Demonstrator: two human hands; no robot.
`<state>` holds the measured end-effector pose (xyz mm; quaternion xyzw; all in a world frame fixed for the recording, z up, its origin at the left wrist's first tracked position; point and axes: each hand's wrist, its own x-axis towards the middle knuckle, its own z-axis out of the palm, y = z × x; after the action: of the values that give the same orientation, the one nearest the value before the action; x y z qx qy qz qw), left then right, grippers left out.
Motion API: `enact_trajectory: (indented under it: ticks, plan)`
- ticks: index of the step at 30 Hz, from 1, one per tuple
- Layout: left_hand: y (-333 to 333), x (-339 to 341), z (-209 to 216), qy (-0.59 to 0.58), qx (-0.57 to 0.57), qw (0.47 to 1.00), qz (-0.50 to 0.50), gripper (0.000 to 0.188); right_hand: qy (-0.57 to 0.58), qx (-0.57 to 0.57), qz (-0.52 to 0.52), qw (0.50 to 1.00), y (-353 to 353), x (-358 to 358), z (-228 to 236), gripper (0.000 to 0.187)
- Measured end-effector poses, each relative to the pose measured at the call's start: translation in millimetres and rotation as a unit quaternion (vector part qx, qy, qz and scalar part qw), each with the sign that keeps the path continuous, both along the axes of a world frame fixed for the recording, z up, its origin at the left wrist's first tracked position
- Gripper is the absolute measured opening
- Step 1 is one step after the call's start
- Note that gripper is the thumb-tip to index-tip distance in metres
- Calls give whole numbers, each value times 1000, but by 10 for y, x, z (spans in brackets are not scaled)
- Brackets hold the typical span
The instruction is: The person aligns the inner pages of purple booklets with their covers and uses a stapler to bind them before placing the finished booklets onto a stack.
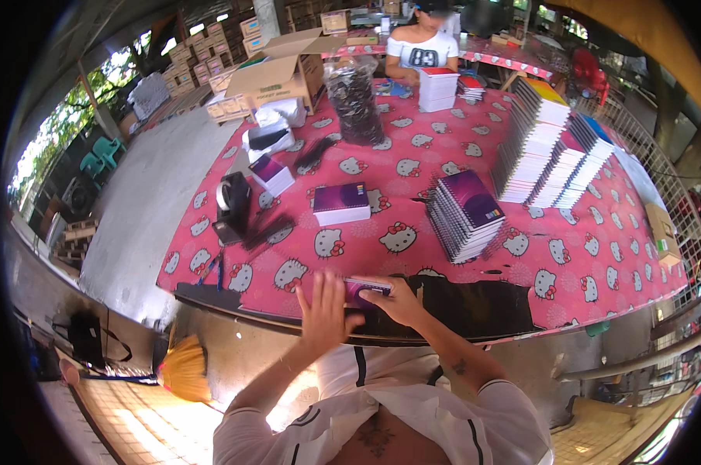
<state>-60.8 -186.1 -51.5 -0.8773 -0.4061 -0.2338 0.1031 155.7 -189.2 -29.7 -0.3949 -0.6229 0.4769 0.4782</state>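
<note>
Close to the table's near edge, my right hand [402, 301] grips a small purple notebook [358, 293] by its right side. My left hand [325, 311] is at the notebook's left side, fingers stretched and slightly blurred; whether it presses on the notebook I cannot tell. Straight beyond my hands lies a short stack of purple spiral notebooks [341, 204]. To the right of it stands a taller, leaning stack of the same notebooks [469, 217]. Farther left, another small purple-topped stack [271, 175] sits near a black tape dispenser [233, 205].
A pink cat-patterned cloth [397, 167] covers the table. Tall notebook stacks [533, 143] stand at the right. Toward the back are a bag of black binding pieces [354, 105] and an open carton [281, 81]. Across the table sits a person [423, 50]. Blue pens [219, 273] lie front left.
</note>
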Motion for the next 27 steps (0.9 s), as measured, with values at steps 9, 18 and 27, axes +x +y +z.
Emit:
enact_trajectory:
  ticks: [9,18,27]
  plan:
    - [390,-40,513,-20,-85,991,-99,39,-42,-19,17,999,62,89,-204,36]
    - [83,217,215,30,-37,999,-1,90,-85,25,-5,996,33,34,-396,38]
    - [219,273,179,82,42,996,1,96,-77,3,1,997,65,-2,-383,37]
